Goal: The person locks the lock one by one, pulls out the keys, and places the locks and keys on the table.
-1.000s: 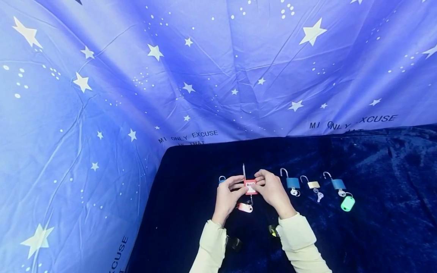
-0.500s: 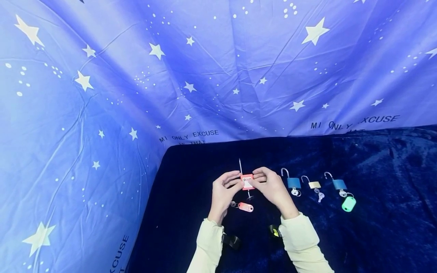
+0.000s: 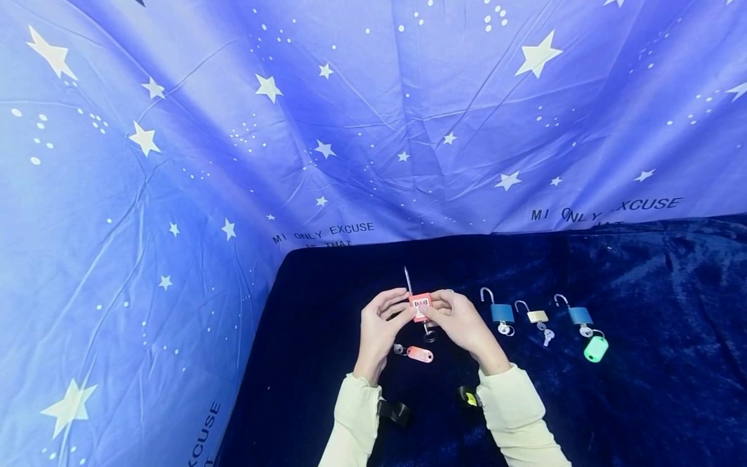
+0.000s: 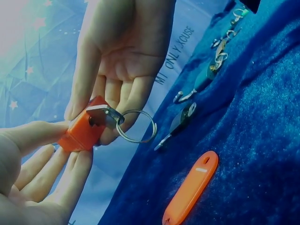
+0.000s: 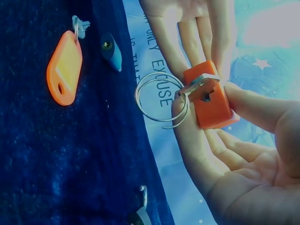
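Note:
A red padlock (image 3: 419, 299) with a white label is held between both hands, its tall metal shackle (image 3: 407, 280) pointing up and away. My left hand (image 3: 376, 332) pinches its left side between thumb and fingers. From the other side, my right hand (image 3: 465, 325) grips it the same way. At the padlock's underside, beside the dark keyhole, a metal key (image 5: 201, 84) sticks out with a wire ring (image 4: 136, 140) hanging from it. Below the hands, an orange-pink key tag (image 3: 420, 354) lies on the cloth, a small key (image 3: 399, 349) attached.
On the dark blue velvet cloth (image 3: 659, 279), to the right, stand a blue padlock (image 3: 502, 312), a brass padlock (image 3: 538, 316) and another blue padlock (image 3: 580, 316) with a green tag (image 3: 595, 349). Their shackles are open. A starry blue curtain (image 3: 373, 130) hangs behind and left.
Both hands and the red padlock have shifted slightly left and away. The key tag, earlier directly beneath the padlock's ring, now lies apart from it with its small key in sight.

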A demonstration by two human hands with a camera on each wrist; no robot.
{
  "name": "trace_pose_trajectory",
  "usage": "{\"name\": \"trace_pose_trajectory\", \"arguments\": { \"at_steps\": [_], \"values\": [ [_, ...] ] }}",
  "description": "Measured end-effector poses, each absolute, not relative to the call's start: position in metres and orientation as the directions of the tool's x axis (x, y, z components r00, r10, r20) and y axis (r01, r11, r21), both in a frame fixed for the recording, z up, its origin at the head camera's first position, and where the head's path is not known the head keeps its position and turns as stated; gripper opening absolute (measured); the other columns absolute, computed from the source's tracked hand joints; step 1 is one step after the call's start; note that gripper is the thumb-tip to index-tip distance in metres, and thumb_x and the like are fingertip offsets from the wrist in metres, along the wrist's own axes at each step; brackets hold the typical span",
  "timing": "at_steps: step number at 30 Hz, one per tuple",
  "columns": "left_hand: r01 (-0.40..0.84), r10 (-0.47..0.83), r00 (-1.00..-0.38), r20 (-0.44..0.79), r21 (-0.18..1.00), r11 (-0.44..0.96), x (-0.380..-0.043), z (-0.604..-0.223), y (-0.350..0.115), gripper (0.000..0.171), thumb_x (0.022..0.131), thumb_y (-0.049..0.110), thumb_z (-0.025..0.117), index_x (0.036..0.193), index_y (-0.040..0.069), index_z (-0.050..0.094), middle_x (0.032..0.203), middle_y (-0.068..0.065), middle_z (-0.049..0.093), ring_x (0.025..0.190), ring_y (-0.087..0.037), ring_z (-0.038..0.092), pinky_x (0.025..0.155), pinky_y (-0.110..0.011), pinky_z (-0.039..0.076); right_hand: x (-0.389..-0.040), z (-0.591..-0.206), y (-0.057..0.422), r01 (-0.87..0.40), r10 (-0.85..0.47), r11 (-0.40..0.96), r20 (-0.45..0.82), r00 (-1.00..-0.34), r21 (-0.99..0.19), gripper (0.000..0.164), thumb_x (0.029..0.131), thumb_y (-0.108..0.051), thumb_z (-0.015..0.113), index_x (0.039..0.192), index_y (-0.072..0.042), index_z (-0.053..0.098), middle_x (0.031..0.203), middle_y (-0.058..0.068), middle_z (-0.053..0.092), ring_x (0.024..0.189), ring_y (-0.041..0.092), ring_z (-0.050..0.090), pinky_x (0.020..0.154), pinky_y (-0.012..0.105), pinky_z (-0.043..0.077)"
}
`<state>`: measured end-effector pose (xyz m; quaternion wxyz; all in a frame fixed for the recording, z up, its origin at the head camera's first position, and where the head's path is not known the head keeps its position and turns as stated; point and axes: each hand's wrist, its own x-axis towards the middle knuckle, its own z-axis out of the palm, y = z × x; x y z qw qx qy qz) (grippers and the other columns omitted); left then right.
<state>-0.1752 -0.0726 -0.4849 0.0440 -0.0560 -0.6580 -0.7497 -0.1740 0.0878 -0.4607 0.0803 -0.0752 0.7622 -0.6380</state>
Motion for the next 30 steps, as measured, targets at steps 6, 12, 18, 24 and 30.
{"name": "trace_pose_trajectory", "arguments": {
  "at_steps": [6,12,18,24,30],
  "values": [
    [0.154,0.023,-0.987,0.157,0.983,-0.105,-0.176,-0.484,-0.076,0.046,0.074,0.012,0.073,0.117,0.003,0.057,0.111,-0.016,0.062,0.094,-0.029,0.062,0.082,-0.034,0.051,-0.174,-0.46,0.089,-0.037,-0.23,0.156,0.0,-0.973,-0.987,0.035,0.087,-0.02,0.06,0.11,0.006,0.054,0.094,0.017,0.064,0.084,0.031,0.063,0.07,0.033,0.053],
    [0.149,-0.008,-0.989,0.149,0.982,-0.116,-0.178,-0.482,-0.08,0.049,0.074,0.014,0.073,0.119,0.005,0.055,0.115,-0.017,0.058,0.097,-0.027,0.062,0.084,-0.034,0.05,-0.175,-0.459,0.088,-0.037,-0.242,0.179,-0.007,-0.97,-0.983,0.035,0.086,-0.021,0.061,0.109,0.004,0.055,0.091,0.014,0.064,0.08,0.031,0.064,0.069,0.033,0.053],
    [0.181,-0.035,-0.983,0.179,0.98,-0.078,-0.18,-0.481,-0.085,0.057,0.076,0.019,0.072,0.128,0.012,0.049,0.126,-0.018,0.051,0.105,-0.029,0.058,0.086,-0.034,0.049,-0.174,-0.458,0.086,-0.029,-0.262,0.185,-0.021,-0.965,-0.982,0.035,0.086,-0.02,0.061,0.11,0.005,0.055,0.09,0.013,0.063,0.078,0.03,0.064,0.07,0.035,0.053],
    [0.185,0.01,-0.982,0.187,0.978,-0.094,-0.178,-0.475,-0.088,0.055,0.082,0.011,0.064,0.133,0.01,0.044,0.132,-0.017,0.048,0.112,-0.034,0.053,0.091,-0.033,0.046,-0.173,-0.458,0.085,-0.02,-0.302,0.184,-0.037,-0.952,-0.983,0.034,0.086,-0.018,0.061,0.111,0.005,0.054,0.09,0.012,0.064,0.078,0.031,0.063,0.069,0.037,0.053],
    [0.175,0.05,-0.983,0.179,0.981,-0.086,-0.171,-0.46,-0.087,0.051,0.085,0.009,0.061,0.133,0.011,0.044,0.131,-0.019,0.049,0.111,-0.036,0.054,0.092,-0.034,0.046,-0.173,-0.459,0.085,-0.038,-0.341,0.174,-0.023,-0.94,-0.984,0.034,0.086,-0.018,0.061,0.11,0.005,0.054,0.088,0.012,0.063,0.08,0.036,0.062,0.07,0.038,0.053]
  ]
}}
